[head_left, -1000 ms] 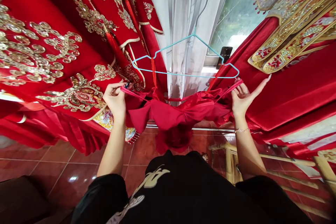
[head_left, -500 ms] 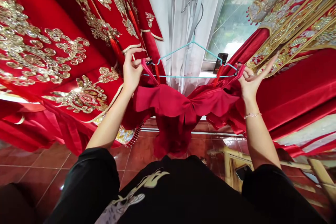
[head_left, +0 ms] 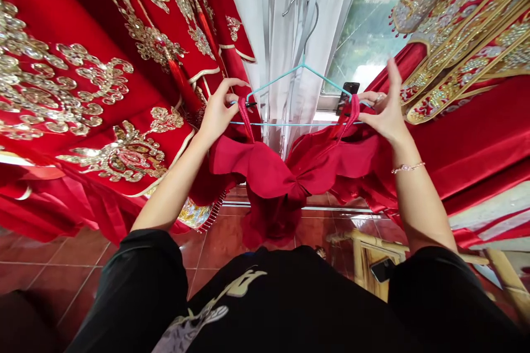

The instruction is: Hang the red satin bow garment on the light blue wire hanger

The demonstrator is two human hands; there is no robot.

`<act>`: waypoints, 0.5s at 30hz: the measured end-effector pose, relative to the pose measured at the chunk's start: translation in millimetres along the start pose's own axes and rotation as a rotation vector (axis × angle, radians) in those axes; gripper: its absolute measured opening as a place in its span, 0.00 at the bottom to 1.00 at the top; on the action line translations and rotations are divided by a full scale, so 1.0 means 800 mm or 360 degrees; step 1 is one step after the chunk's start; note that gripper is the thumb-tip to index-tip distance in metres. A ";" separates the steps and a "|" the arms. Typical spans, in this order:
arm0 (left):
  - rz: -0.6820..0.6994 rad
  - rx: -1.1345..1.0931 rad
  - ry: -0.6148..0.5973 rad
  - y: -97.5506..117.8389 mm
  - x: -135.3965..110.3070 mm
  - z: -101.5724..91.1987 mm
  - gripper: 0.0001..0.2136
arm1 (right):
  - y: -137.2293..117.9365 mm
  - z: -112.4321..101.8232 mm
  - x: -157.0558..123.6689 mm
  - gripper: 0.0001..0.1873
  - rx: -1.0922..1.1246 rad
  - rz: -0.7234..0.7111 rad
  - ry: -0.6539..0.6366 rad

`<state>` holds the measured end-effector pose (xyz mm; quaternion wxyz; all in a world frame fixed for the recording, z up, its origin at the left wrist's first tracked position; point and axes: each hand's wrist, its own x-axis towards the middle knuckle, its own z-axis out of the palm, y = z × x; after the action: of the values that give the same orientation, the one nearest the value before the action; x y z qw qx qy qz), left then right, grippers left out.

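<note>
A red dress (head_left: 271, 171) with a ruffled neckline and a gathered bow front hangs from a thin light-blue clothes hanger (head_left: 285, 75). At the left end of the hanger, my left hand (head_left: 219, 111) pinches the left dress strap (head_left: 247, 119), with a small black clip beside it. On the other side, my right hand (head_left: 387, 113) has thumb and fingers closed at the right dress strap (head_left: 353, 110), one finger stretched upward. Both straps now loop over the hanger's arms. The hanger's metal hook (head_left: 311, 27) points up; what it hangs on is unclear.
Red garments with gold sequins (head_left: 120, 149) hang close on the left. Beaded red and gold garments (head_left: 459, 49) hang on the right. Behind are a white curtain (head_left: 285, 38), a window (head_left: 364, 27) and a dark phone (head_left: 348, 96). A bamboo chair (head_left: 358, 259) holds another phone (head_left: 381, 269).
Both hands have moved inward along the hanger, bringing the dress straps from its outer ends toward the notches. The dress front sags slightly lower.
</note>
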<state>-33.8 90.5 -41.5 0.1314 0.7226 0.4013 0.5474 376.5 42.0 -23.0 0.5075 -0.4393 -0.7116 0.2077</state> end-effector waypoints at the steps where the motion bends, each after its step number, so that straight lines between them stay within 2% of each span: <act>1: 0.0027 0.0093 -0.0154 -0.001 0.000 -0.006 0.17 | 0.004 -0.007 0.002 0.54 -0.0031 -0.0063 -0.0074; 2: 0.0047 0.0188 -0.0287 -0.002 -0.001 -0.014 0.19 | 0.008 -0.014 0.002 0.52 -0.0086 -0.0144 -0.0112; 4: 0.0054 0.0338 -0.0339 0.000 -0.006 -0.032 0.22 | 0.011 -0.028 -0.004 0.46 -0.0243 -0.0274 -0.0043; 6: 0.0062 0.0411 -0.0281 0.009 -0.020 -0.051 0.24 | 0.010 -0.038 -0.019 0.37 -0.0351 -0.0346 0.0131; 8: 0.0096 0.0431 -0.0166 0.025 -0.046 -0.067 0.24 | 0.010 -0.040 -0.040 0.25 -0.0337 -0.0363 0.0175; 10: 0.0141 0.0450 -0.0037 0.043 -0.076 -0.077 0.19 | 0.012 -0.037 -0.061 0.18 -0.0312 -0.0299 0.0015; 11: 0.0156 0.0487 0.0030 0.051 -0.091 -0.080 0.16 | 0.015 -0.033 -0.069 0.18 -0.0338 -0.0250 -0.0119; 13: 0.0196 0.0607 0.0194 0.061 -0.116 -0.083 0.12 | 0.024 -0.026 -0.077 0.23 -0.0485 -0.0184 -0.0395; 15: 0.0281 0.0709 0.0302 0.064 -0.132 -0.084 0.10 | 0.035 -0.021 -0.076 0.28 -0.0695 -0.0202 -0.0564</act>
<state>-79.9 -36.2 -57.1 -0.1176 0.7114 0.4577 0.5201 409.7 3.6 -69.7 0.2806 -0.4496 -0.8431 0.0911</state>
